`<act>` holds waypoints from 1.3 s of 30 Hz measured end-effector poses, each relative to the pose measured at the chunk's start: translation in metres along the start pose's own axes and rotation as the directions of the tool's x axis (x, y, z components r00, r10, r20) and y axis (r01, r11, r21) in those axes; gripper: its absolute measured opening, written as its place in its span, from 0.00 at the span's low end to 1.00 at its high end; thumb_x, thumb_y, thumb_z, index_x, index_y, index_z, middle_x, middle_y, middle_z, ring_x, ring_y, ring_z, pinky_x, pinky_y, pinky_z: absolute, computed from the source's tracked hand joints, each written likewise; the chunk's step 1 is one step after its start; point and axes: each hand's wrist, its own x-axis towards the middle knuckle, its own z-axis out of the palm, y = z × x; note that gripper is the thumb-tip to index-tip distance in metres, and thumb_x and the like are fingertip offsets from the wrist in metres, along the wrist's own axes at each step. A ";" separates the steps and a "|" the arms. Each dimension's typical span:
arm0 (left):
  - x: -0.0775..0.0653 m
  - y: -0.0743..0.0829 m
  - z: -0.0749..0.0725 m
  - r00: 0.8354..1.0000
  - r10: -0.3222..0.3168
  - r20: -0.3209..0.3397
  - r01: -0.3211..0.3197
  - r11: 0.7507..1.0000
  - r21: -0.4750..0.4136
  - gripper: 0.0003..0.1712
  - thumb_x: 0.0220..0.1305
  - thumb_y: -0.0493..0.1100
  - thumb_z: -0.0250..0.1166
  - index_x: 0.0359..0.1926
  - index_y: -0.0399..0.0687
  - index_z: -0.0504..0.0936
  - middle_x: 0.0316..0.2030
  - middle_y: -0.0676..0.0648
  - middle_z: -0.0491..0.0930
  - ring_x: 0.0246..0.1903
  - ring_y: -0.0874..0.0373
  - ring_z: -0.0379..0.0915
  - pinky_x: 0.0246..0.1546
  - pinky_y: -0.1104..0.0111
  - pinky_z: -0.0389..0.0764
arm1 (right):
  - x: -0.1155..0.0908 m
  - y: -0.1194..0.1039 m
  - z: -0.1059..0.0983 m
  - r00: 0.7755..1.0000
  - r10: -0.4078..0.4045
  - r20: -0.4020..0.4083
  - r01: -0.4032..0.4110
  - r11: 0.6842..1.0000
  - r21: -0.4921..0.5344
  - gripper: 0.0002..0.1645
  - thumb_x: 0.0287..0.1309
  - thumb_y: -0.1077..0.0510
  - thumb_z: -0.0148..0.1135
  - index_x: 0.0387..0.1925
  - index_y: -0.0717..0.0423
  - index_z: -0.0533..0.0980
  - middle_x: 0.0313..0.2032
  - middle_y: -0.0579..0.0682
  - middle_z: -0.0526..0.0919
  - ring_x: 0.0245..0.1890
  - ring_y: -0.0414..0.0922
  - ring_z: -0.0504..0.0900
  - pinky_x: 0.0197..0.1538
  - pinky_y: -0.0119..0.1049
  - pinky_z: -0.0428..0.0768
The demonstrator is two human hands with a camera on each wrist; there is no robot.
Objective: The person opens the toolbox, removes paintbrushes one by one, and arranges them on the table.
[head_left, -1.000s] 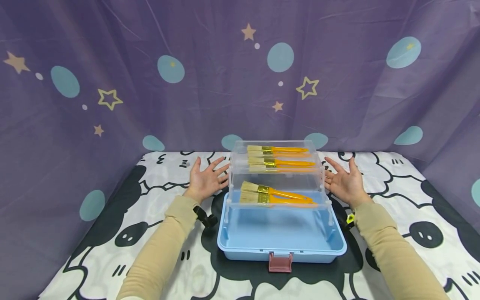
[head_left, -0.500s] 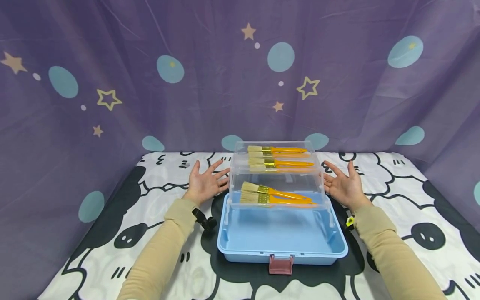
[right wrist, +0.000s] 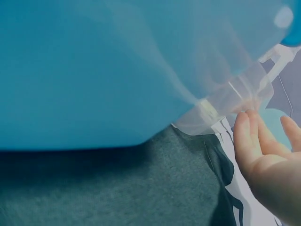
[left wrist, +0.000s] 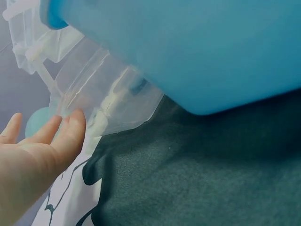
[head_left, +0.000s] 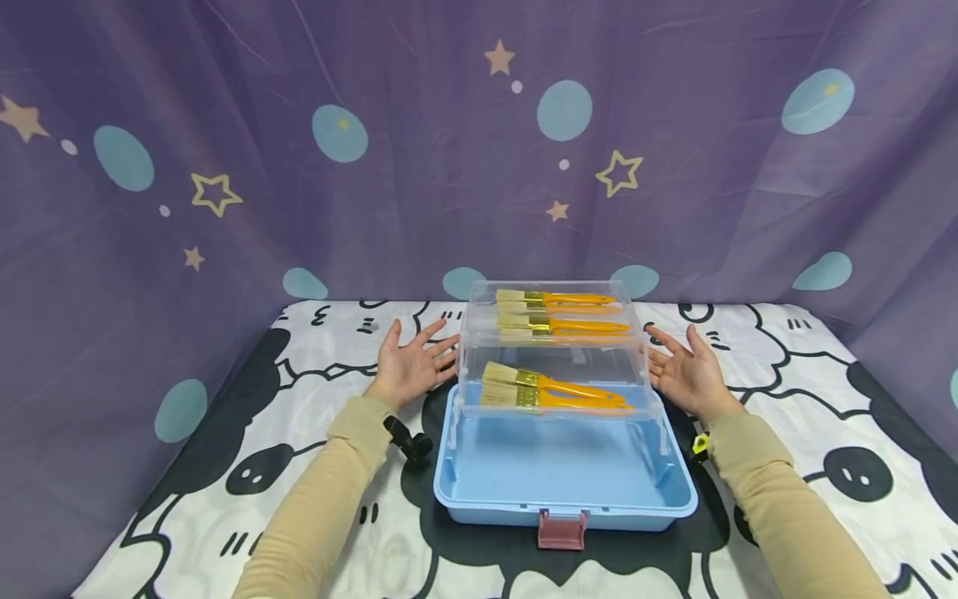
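Paintbrushes (head_left: 584, 399) with orange handles and pale bristles, two of them, lie side by side in the lowest of the clear trays (head_left: 554, 358), bristles toward the person's left; more brushes (head_left: 587, 325) lie the same way round in the tiers above; the trays stand raised over the rear of a light blue box (head_left: 554, 466), which sits between the two hands, its pink latch (head_left: 561, 531) hanging at the front edge.

The left hand (head_left: 410, 370) is released, palm up, fingers spread, just beside the trays; the right hand (head_left: 688, 378) is released too, palm up on the opposite side, fingers extended toward them; in the wrist views the fingertips come close to a clear panel (left wrist: 117, 99) behind the box, though I cannot tell whether they touch it.

Tan sleeves (head_left: 329, 491) cover both arms; a black device (head_left: 407, 438) sits at the left wrist; black-and-white cartoon cloth (head_left: 808, 391) lies under everything; a purple curtain (head_left: 434, 208) with stars hangs behind.
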 end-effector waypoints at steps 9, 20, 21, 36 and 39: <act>-0.001 -0.001 0.005 0.999 0.009 -0.042 -0.006 0.998 0.059 0.44 0.67 0.73 0.28 0.75 0.56 0.42 0.75 0.41 0.37 0.74 0.46 0.33 0.72 0.54 0.42 | -0.001 0.001 0.006 0.997 -0.015 -0.073 0.006 0.992 -0.122 0.29 0.69 0.35 0.39 0.51 0.53 0.70 0.47 0.58 0.80 0.50 0.50 0.77 0.52 0.44 0.76; -0.011 0.007 0.017 0.997 0.047 -0.059 -0.043 0.997 0.056 0.41 0.69 0.69 0.31 0.75 0.55 0.45 0.74 0.40 0.37 0.73 0.46 0.35 0.72 0.56 0.44 | -0.007 -0.005 0.014 0.984 -0.077 -0.159 0.033 0.964 -0.263 0.27 0.69 0.36 0.39 0.49 0.49 0.73 0.52 0.50 0.67 0.62 0.46 0.61 0.56 0.38 0.69; -0.011 0.008 0.018 0.997 0.050 -0.060 -0.046 0.997 0.061 0.40 0.70 0.69 0.31 0.75 0.55 0.45 0.74 0.40 0.37 0.73 0.46 0.36 0.72 0.57 0.44 | -0.009 -0.006 0.014 0.985 -0.080 -0.154 0.036 0.962 -0.270 0.27 0.69 0.36 0.38 0.50 0.49 0.72 0.52 0.50 0.67 0.62 0.46 0.59 0.56 0.38 0.67; -0.018 0.010 0.040 0.994 0.080 -0.077 -0.050 0.944 0.326 0.32 0.76 0.52 0.39 0.74 0.46 0.46 0.73 0.38 0.45 0.72 0.47 0.43 0.72 0.56 0.49 | -0.015 -0.014 0.020 0.996 -0.085 -0.014 0.082 0.987 -0.138 0.30 0.73 0.43 0.36 0.49 0.61 0.75 0.47 0.57 0.76 0.49 0.48 0.71 0.53 0.42 0.72; -0.018 0.008 0.043 0.991 0.078 -0.111 -0.020 0.894 0.448 0.32 0.76 0.46 0.43 0.74 0.44 0.46 0.72 0.38 0.47 0.71 0.47 0.46 0.71 0.56 0.52 | -0.015 -0.014 0.022 0.996 -0.085 0.003 0.084 0.986 -0.143 0.30 0.73 0.43 0.35 0.50 0.61 0.74 0.47 0.57 0.75 0.49 0.48 0.71 0.53 0.42 0.72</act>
